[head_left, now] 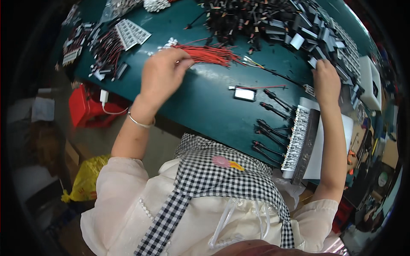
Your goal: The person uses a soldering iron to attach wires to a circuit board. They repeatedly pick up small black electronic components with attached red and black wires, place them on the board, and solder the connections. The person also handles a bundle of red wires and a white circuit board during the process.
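My left hand (164, 70) is at the connector end of a bundle of red wires (213, 55), thumb and forefinger pressed together; what they pinch, if anything, is hidden. My right hand (327, 83) reaches the near edge of a heap of black and silver rectangular pieces (326, 40). Its fingers are curled in, and I cannot make out what is in them. Between the hands lies a small black rectangular piece with a bright face (244, 94), a red wire along its far edge. A black cable with thin coloured leads (277, 73) stretches toward my right hand.
Near my right forearm, a rack holds a row of small boards (297, 138), with several black cables (271, 130) beside it. A heap of black cables (232, 19) covers the far side. Wired parts (106, 49) and white board sheets (131, 34) lie left. A red stool (87, 106) stands below.
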`<action>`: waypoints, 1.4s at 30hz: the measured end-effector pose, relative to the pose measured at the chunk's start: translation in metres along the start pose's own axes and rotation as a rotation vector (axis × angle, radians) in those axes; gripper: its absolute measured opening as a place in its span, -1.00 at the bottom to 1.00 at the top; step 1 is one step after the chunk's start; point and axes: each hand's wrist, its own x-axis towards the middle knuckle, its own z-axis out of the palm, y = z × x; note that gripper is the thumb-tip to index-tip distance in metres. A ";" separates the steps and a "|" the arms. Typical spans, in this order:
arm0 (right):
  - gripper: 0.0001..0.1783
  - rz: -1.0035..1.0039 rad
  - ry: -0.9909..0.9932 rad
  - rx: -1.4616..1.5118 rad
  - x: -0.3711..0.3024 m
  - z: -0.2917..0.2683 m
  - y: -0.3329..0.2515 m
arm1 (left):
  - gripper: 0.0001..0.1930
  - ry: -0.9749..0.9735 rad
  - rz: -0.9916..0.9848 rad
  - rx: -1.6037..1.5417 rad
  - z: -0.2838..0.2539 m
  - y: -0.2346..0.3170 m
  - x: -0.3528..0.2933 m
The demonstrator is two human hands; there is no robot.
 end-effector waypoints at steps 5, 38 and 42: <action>-0.59 0.184 -0.083 0.235 -0.002 -0.028 -0.009 | -0.86 0.005 0.003 0.291 -0.025 -0.058 0.020; -0.43 0.545 0.005 2.090 -0.147 -0.100 -0.140 | -0.82 -0.507 0.076 -0.560 0.016 0.078 -0.057; -0.42 0.750 0.068 2.025 -0.147 -0.094 -0.134 | -0.77 -0.280 0.182 -0.245 0.023 0.048 -0.054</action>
